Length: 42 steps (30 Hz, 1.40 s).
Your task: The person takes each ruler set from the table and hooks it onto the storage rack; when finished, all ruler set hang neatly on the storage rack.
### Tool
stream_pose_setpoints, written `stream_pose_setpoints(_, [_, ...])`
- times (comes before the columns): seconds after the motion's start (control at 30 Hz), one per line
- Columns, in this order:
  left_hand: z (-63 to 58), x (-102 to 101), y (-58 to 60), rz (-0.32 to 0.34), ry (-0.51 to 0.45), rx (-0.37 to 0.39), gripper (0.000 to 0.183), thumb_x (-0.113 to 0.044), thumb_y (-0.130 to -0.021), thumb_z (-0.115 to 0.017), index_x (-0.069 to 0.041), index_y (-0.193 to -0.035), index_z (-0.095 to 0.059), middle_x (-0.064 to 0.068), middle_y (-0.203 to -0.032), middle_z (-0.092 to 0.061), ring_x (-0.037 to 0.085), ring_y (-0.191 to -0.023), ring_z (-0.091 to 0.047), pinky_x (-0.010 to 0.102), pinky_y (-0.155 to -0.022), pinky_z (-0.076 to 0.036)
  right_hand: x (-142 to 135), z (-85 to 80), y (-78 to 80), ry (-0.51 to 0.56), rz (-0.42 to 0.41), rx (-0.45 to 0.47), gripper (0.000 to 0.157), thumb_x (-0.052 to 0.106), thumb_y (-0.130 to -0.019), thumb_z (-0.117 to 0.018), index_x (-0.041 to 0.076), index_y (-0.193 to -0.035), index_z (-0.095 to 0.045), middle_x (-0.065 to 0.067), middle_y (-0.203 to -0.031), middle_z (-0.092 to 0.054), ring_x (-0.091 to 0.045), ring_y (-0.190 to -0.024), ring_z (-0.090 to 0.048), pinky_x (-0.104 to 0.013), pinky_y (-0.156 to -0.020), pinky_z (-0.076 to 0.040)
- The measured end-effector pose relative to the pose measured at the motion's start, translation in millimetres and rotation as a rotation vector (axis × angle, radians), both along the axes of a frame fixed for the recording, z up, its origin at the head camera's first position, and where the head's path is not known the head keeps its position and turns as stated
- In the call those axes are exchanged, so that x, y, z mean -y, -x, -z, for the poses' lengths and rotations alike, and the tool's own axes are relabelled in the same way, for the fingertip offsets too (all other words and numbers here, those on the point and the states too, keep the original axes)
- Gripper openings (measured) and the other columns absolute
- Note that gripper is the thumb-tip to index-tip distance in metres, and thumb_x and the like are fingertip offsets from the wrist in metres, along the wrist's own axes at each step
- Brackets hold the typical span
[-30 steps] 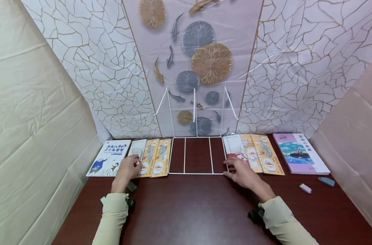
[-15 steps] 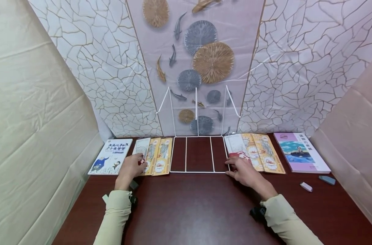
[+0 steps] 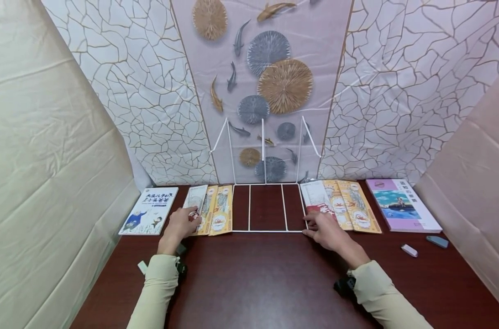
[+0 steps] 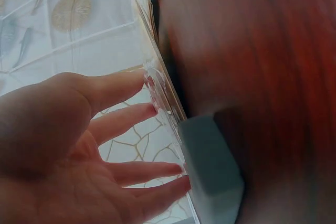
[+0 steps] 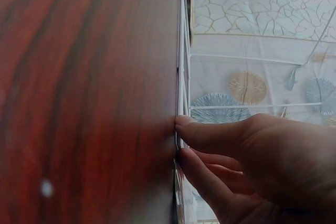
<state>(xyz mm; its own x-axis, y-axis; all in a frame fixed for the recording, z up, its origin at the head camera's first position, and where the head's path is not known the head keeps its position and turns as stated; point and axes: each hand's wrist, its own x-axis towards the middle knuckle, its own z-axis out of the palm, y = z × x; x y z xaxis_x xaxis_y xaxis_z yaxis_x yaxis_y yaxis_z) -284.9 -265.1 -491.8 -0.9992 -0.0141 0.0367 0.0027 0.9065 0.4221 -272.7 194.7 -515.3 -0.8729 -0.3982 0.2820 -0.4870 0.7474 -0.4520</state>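
In the head view, my left hand (image 3: 180,226) rests its fingertips on thin white and orange printed leaflets (image 3: 221,214), whose right edge lies against the left side of a white wire rack (image 3: 270,231). In the left wrist view those fingers are stretched out, meeting the stacked thin edges. My right hand (image 3: 325,230) holds the rack's front right corner between thumb and forefinger. The right wrist view shows that thumb (image 5: 197,129) at the white wire. Beside this hand lies a second fanned set of white, red and orange leaflets (image 3: 348,205).
A white book (image 3: 152,210) lies at the left, a pink and white one (image 3: 403,205) at the right. A grey block (image 4: 210,166) sits close to my left fingers. Small white (image 3: 409,250) and blue-grey (image 3: 437,241) pieces lie front right. Patterned cloth hangs behind the rack.
My left hand has moved to the right, sliding the left leaflets from a small gap up to the rack's left side. My right hand stays at the rack's corner.
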Motion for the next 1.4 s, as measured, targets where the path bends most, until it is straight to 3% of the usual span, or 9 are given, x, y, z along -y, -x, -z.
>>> stream_pose_setpoints(0.17, [1.9,4.0,0.9,-0.006,-0.001,-0.030,0.056,-0.029,-0.094,-0.071,-0.009,-0.144,-0.056,0.013,-0.084,-0.068,0.031,-0.087,-0.062,0.049,-0.085,-0.049,-0.5,-2.3,-1.2,0.006,0.008,0.026,0.038,0.013,-0.085,-0.080,-0.005,-0.117,-0.070,-0.019,-0.106,-0.074,-0.026,-0.089,-0.074,-0.038,-0.076,-0.060])
stream_pose_setpoints(0.3, [4.2,9.1,1.2,-0.049,-0.044,-0.019,0.071,-0.032,-0.088,-0.078,-0.005,-0.147,-0.049,0.026,-0.118,-0.063,0.046,-0.116,-0.053,0.059,-0.099,-0.045,-0.3,-3.0,-3.4,-0.003,0.008,0.017,0.038,0.014,-0.085,-0.080,-0.005,-0.116,-0.071,-0.018,-0.106,-0.074,-0.025,-0.089,-0.074,-0.039,-0.077,-0.060])
stream_pose_setpoints(0.4, [4.6,11.3,1.7,-0.101,-0.104,0.001,0.085,-0.035,-0.083,-0.082,-0.006,-0.151,-0.042,0.034,-0.145,-0.040,0.057,-0.132,-0.032,0.068,-0.103,-0.040,-0.4,-2.3,-3.8,-0.012,0.011,0.005,0.038,0.013,-0.085,-0.080,-0.005,-0.116,-0.071,-0.020,-0.108,-0.073,-0.025,-0.088,-0.074,-0.039,-0.078,-0.060])
stream_pose_setpoints(0.5, [4.3,12.9,2.1,-0.148,-0.156,0.010,0.094,-0.034,-0.079,-0.085,-0.007,-0.154,-0.036,0.038,-0.145,-0.030,0.058,-0.128,-0.027,0.069,-0.098,-0.040,0.1,-1.0,-3.8,-0.018,0.009,0.004,0.038,0.014,-0.085,-0.080,-0.005,-0.116,-0.071,-0.022,-0.113,-0.072,-0.024,-0.089,-0.074,-0.040,-0.080,-0.059])
stream_pose_setpoints(0.67, [1.4,14.7,5.1,-0.181,-0.232,-0.045,0.102,-0.024,-0.076,-0.087,-0.003,-0.156,-0.028,0.034,-0.144,-0.042,0.052,-0.129,-0.039,0.063,-0.105,-0.040,0.2,-0.3,-2.8,-0.016,0.005,0.002,0.038,0.015,-0.085,-0.080,-0.005,-0.117,-0.072,-0.023,-0.117,-0.071,-0.025,-0.089,-0.075,-0.040,-0.080,-0.059])
stream_pose_setpoints(0.83, [-1.3,13.8,6.5,-0.210,-0.362,-0.154,0.082,-0.010,-0.084,-0.075,-0.004,-0.154,-0.033,0.027,-0.135,-0.058,0.040,-0.117,-0.059,0.051,-0.100,-0.049,-1.5,-1.2,-2.2,0.018,0.007,0.045,0.038,0.013,-0.086,-0.079,-0.004,-0.118,-0.071,-0.021,-0.116,-0.072,-0.025,-0.090,-0.074,-0.039,-0.079,-0.060])
stream_pose_setpoints(1.07, [-12.8,9.8,6.5,-0.192,-0.489,-0.311,0.038,-0.015,-0.100,-0.060,-0.006,-0.137,-0.058,0.017,-0.124,-0.066,0.031,-0.109,-0.062,0.046,-0.094,-0.049,-3.2,-4.9,-4.1,0.046,0.018,0.091,0.038,0.012,-0.086,-0.079,-0.004,-0.119,-0.071,-0.020,-0.113,-0.073,-0.023,-0.090,-0.074,-0.038,-0.078,-0.060])
stream_pose_setpoints(1.2, [-17.6,4.8,5.0,-0.172,-0.616,-0.348,0.031,-0.018,-0.103,-0.055,-0.011,-0.134,-0.059,0.015,-0.126,-0.067,0.029,-0.109,-0.065,0.042,-0.089,-0.052,-3.0,-3.5,-6.4,0.060,0.018,0.090,0.038,0.012,-0.086,-0.079,-0.005,-0.118,-0.071,-0.023,-0.116,-0.071,-0.023,-0.090,-0.074,-0.037,-0.078,-0.060])
stream_pose_setpoints(1.4, [-29.7,-4.4,3.8,-0.116,-0.851,-0.371,0.032,-0.018,-0.104,-0.055,-0.008,-0.134,-0.056,0.017,-0.129,-0.067,0.028,-0.115,-0.065,0.021,-0.082,-0.053,-1.6,-2.0,-4.1,0.072,0.013,0.087,0.037,0.013,-0.085,-0.080,-0.004,-0.118,-0.071,-0.025,-0.119,-0.069,-0.024,-0.091,-0.074,-0.038,-0.078,-0.060])
